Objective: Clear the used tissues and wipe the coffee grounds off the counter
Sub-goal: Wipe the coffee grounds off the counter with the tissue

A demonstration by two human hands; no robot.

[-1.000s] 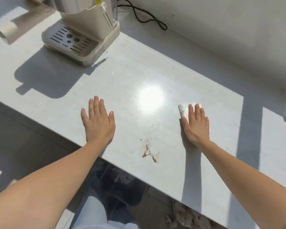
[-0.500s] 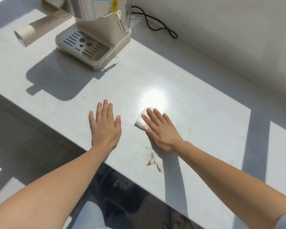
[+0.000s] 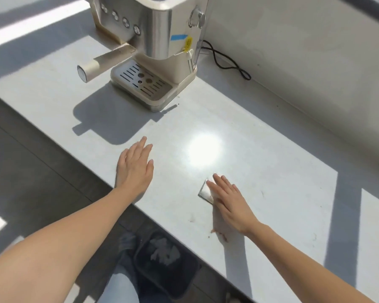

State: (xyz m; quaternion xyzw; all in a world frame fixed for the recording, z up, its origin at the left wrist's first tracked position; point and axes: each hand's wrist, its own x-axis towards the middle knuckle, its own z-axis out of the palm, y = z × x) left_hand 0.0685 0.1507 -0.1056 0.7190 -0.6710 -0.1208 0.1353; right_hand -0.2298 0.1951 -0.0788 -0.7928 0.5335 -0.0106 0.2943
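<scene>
The coffee grounds (image 3: 219, 234) lie as a small brown smear near the front edge of the counter (image 3: 271, 162), just under the right wrist and partly in its shadow; a fainter trace sits a little to the left of it. The folded tissue (image 3: 205, 191) is flat on the counter beyond the smear, pressed down by the right hand (image 3: 230, 203), whose fingers are stretched out flat on top of it, not curled around it. The left hand (image 3: 135, 169) rests open on the counter, fingers straight, holding nothing. Below the edge stands a dark bin (image 3: 184, 278) with crumpled white tissues inside. To wipe well, I think the hand should pull the tissue back over the smear with even pressure; then gather the grounds toward the edge above the bin, so nothing spreads. The coffee machine (image 3: 153, 53) stands well apart behind.
</scene>
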